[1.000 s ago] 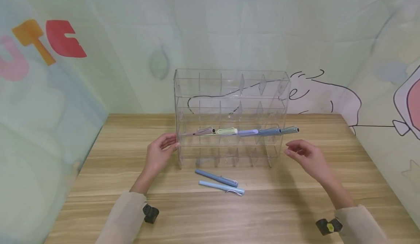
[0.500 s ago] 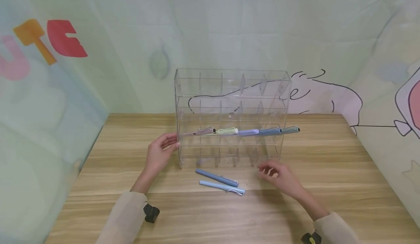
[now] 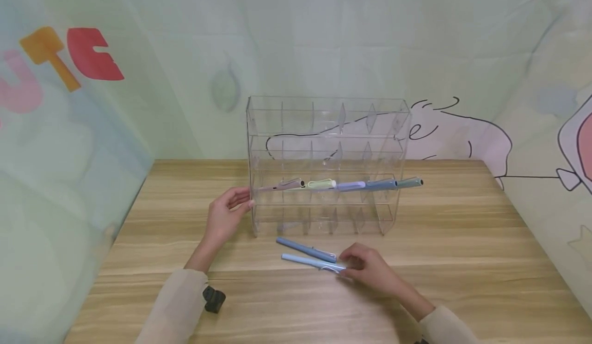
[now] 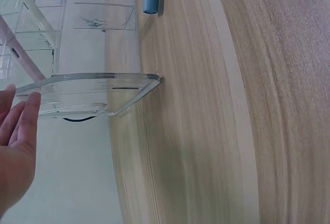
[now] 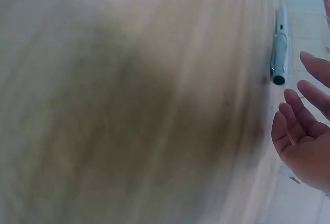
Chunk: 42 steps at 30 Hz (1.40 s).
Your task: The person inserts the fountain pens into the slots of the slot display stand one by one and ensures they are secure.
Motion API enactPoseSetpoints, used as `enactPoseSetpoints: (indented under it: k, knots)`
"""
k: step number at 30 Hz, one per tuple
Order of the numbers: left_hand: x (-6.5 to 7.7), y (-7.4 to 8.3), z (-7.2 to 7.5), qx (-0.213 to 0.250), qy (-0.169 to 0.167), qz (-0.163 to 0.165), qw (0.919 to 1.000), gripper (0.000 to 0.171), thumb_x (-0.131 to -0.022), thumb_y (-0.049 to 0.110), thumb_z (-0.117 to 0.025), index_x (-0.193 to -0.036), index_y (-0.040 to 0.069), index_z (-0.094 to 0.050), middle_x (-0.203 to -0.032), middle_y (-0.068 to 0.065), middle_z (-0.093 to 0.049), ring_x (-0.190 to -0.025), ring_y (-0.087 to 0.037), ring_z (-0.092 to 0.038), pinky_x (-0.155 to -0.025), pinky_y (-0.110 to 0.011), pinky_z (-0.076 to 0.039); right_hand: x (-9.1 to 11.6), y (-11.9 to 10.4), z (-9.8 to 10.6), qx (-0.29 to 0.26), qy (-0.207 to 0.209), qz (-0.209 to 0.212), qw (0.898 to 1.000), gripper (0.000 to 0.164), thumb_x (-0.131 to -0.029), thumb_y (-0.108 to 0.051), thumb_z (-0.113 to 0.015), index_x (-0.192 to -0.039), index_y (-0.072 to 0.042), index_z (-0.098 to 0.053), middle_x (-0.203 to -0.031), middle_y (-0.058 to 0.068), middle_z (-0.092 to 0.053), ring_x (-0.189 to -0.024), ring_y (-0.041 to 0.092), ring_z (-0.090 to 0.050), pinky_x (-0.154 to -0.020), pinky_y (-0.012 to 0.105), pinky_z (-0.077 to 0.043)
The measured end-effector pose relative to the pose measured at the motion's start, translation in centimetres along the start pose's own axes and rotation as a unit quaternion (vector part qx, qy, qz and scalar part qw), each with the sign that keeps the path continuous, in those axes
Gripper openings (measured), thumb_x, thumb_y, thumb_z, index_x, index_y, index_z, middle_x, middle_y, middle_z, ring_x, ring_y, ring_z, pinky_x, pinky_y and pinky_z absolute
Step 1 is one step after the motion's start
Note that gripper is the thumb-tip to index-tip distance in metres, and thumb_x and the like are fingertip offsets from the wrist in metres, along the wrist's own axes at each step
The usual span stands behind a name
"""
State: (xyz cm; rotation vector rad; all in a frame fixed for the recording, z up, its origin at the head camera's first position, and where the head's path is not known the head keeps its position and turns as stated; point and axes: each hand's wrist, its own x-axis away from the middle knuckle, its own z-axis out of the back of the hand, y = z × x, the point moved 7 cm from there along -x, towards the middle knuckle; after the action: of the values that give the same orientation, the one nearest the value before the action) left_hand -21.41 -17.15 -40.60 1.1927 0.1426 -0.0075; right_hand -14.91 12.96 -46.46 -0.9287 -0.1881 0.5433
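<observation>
My left hand (image 3: 226, 213) touches the left side panel of a clear acrylic pen rack (image 3: 252, 154), thumb at its front edge; its fingertips meet the panel in the left wrist view. Two capped pens lie on the table before the rack: a darker blue pen (image 3: 302, 249) and a light blue pen (image 3: 300, 259). My right hand (image 3: 372, 269) is at their clip ends, with thumb and fingers around the light blue pen's end. The right wrist view shows its fingers loosely bent and apart from a capped pen (image 5: 280, 53); which pen cannot be told.
Across one rack tier lie several pens: mauve (image 3: 290, 184), pale green (image 3: 321, 184), lavender (image 3: 350, 185), blue (image 3: 381, 185) and dark green (image 3: 409, 182). The wooden table (image 3: 462, 231) ends at a printed backdrop (image 3: 185, 76).
My right hand has moved left and towards the front, from beside the rack's right side to the ends of the two loose pens. My left hand stays at the rack.
</observation>
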Motion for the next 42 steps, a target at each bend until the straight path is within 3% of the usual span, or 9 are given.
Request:
enactPoseSetpoints:
  k: [5, 18, 27, 35, 42]
  knots:
    - [0.0, 0.0, 0.0, 0.0, 0.0, 0.0, 1.0, 0.028, -0.085, 0.004, -0.064, -0.111, -0.003, -0.057, -0.113, -0.018, -0.061, -0.104, -0.026, -0.058, -0.086, -0.024, -0.051, 0.0, 0.5, -0.8, -0.014, -0.007, -0.027, 1.0, 0.022, -0.075, -0.009, -0.074, -0.095, -0.005, -0.064, -0.088, 0.0, -0.058, -0.078, 0.012, -0.053, -0.067, 0.021, -0.051]
    - [0.0, 0.3, 0.1, -0.007, 0.001, -0.005, 1.0, 0.027, -0.085, 0.004, -0.064, -0.11, -0.004, -0.058, -0.112, -0.019, -0.061, -0.103, -0.026, -0.059, -0.085, -0.024, -0.052, 0.0, 0.8, -1.6, 0.051, 0.009, 0.002, 0.999, 0.018, -0.071, -0.01, -0.076, -0.085, -0.009, -0.064, -0.081, -0.006, -0.051, -0.072, 0.006, -0.043, -0.059, 0.019, -0.042]
    - [0.1, 0.3, 0.1, -0.003, 0.001, -0.01, 0.9999, 0.028, -0.084, 0.002, -0.064, -0.11, -0.005, -0.057, -0.112, -0.019, -0.06, -0.103, -0.027, -0.059, -0.085, -0.024, -0.052, 0.1, 0.6, -1.7, 0.066, 0.003, 0.006, 0.998, 0.017, -0.071, -0.004, -0.075, -0.083, -0.01, -0.064, -0.084, -0.005, -0.055, -0.078, 0.008, -0.049, -0.068, 0.022, -0.047]
    - [0.2, 0.4, 0.1, -0.003, 0.004, -0.01, 0.9999, 0.027, -0.084, 0.001, -0.064, -0.11, -0.005, -0.057, -0.112, -0.019, -0.061, -0.102, -0.027, -0.059, -0.084, -0.024, -0.052, 0.1, 0.3, -1.5, 0.035, -0.005, -0.02, 0.999, 0.016, -0.072, -0.005, -0.074, -0.083, -0.009, -0.064, -0.085, -0.004, -0.059, -0.08, 0.011, -0.054, -0.071, 0.023, -0.049]
    - [0.1, 0.4, 0.1, -0.002, 0.002, -0.008, 1.0, 0.027, -0.084, 0.001, -0.063, -0.11, -0.005, -0.057, -0.112, -0.019, -0.061, -0.103, -0.027, -0.059, -0.084, -0.023, -0.052, 0.1, 0.1, -1.3, -0.005, -0.016, -0.031, 0.999, 0.016, -0.072, -0.006, -0.075, -0.083, -0.009, -0.066, -0.079, -0.005, -0.059, -0.071, 0.007, -0.051, -0.061, 0.02, -0.048]
